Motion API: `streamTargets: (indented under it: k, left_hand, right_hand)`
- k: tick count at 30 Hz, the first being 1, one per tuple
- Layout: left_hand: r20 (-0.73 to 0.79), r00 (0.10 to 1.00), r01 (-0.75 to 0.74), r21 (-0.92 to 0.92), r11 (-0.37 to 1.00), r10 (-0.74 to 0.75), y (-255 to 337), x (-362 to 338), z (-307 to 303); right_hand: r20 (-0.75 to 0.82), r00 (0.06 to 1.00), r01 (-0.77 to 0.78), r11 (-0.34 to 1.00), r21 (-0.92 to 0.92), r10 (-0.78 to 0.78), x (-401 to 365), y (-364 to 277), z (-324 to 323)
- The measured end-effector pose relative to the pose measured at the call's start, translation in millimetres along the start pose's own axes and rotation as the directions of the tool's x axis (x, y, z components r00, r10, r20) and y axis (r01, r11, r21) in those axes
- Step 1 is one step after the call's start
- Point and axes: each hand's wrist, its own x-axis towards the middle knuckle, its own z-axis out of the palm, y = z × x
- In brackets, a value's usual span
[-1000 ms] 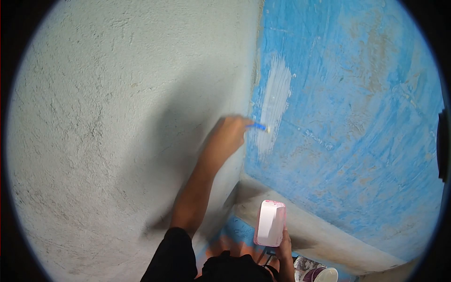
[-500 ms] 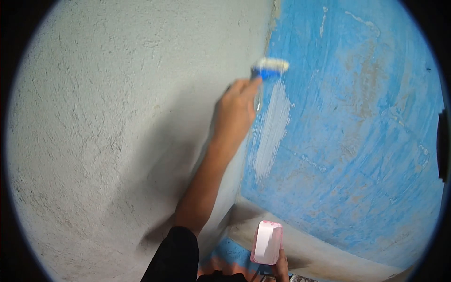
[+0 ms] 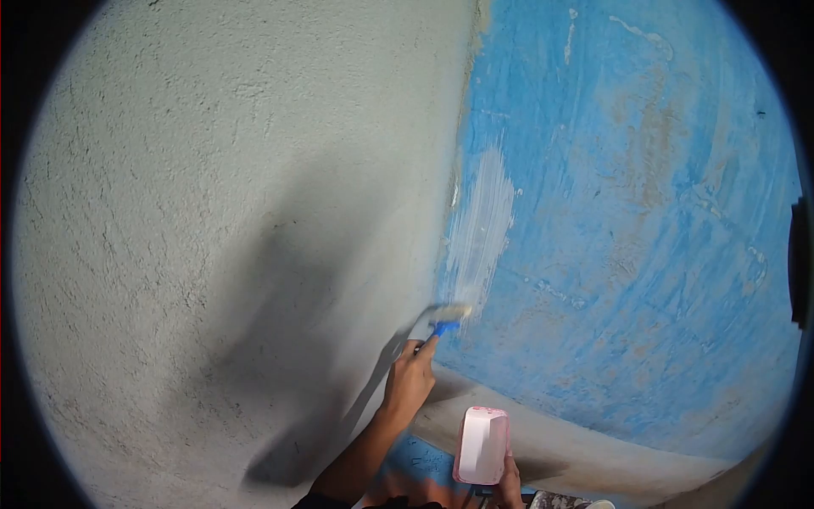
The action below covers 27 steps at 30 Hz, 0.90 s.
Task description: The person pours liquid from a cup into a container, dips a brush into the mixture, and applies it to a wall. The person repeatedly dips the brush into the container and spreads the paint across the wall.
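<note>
Altogether two hands [image 3: 410,385], one brush [image 3: 448,317], one pink-edged container [image 3: 482,446]

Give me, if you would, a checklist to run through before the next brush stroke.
1. Left hand gripping the blue-handled paintbrush: ok.
2. Bristles near the lower end of the white paint patch: ok.
3. Bristles touching the blue wall: cannot tell.
4. Pink-rimmed rectangular tub held in the right hand: ok.
5. Enough paint in the tub: cannot tell.
6. Blue wall fully coated: not ok, mostly blue outside the patch.
</note>
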Motion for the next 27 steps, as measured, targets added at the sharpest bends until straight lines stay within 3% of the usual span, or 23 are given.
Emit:
streamTargets:
  k: [3,6,8,10,12,15,18,21,24,27]
  left_hand:
    - [0.253,0.967,-0.028,0.121,0.992,-0.004,3,18,-22]
    - [0.205,0.978,0.019,0.074,0.997,-0.034,40,68,-42]
    - [0.176,0.949,-0.279,0.071,0.958,0.263,55,120,-63]
    - [0.153,0.978,-0.161,0.098,0.982,0.145,96,150,-86]
    - [0.133,0.979,-0.172,0.106,0.979,0.157,131,172,-112]
    - [-0.096,0.967,-0.227,0.108,0.968,0.237,158,203,-129]
    - [-0.272,0.927,-0.263,0.019,0.965,0.258,183,213,-145]
    - [-0.458,0.756,-0.459,0.138,0.878,0.467,170,233,-132]
    - [-0.403,0.807,-0.400,0.167,0.901,0.432,150,232,-105]
    - [-0.381,0.775,-0.453,0.219,0.864,0.503,118,226,-72]
  right_hand:
    - [0.003,0.999,-0.052,0.997,0.053,0.052,-6,-11,9]
    - [0.058,0.998,0.004,0.992,0.126,-0.011,-11,-9,24]
    - [0.024,0.999,-0.046,0.992,0.115,0.044,-17,-11,33]
    - [0.018,0.997,-0.081,0.991,0.111,0.079,-18,-17,37]
    - [0.031,0.994,-0.107,0.987,0.121,0.104,-22,-18,41]
    - [0.087,0.996,-0.027,0.994,0.109,0.017,-13,-1,32]
    - [0.044,0.999,-0.035,0.994,0.102,0.030,-16,-2,34]
    - [0.053,0.998,-0.038,0.991,0.131,0.031,-23,-11,39]
    - [0.031,0.999,-0.045,0.997,0.058,0.043,-12,0,23]
    - [0.062,0.988,0.142,0.989,-0.045,-0.139,-2,23,11]
